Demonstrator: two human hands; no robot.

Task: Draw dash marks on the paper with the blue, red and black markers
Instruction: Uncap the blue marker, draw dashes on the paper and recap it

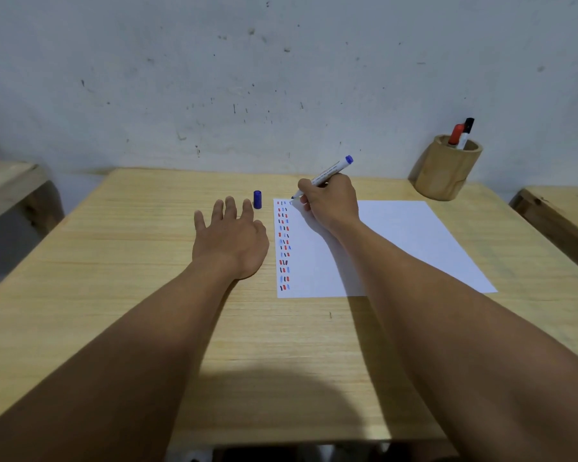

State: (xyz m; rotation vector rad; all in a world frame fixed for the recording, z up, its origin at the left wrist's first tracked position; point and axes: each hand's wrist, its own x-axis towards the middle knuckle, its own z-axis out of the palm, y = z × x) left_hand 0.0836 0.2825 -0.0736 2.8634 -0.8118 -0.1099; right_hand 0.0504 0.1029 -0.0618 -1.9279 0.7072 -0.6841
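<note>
Head view is filled by a light wooden counter [114, 295] set against a scuffed grey wall [281, 78]. At the left, the left hand [229, 240] is laid palm down on the bare wood, fingers spread and nothing held. Just beyond its fingertips, a blue cap [257, 199] is stood upright, beside the paper's far left corner. The paper [397, 248] is laid flat right of centre; columns of short blue, red and black dash marks [284, 245] are seen along its left edge. The right hand [329, 201] is closed around the blue marker [327, 173], whose tip is pointed down at the top of the sheet, next to the marked columns; contact with the paper cannot be judged. At the far right, a wooden cup [444, 171] is stood near the wall, and the red marker [455, 134] and black marker [466, 131] are kept capped inside it.
</note>
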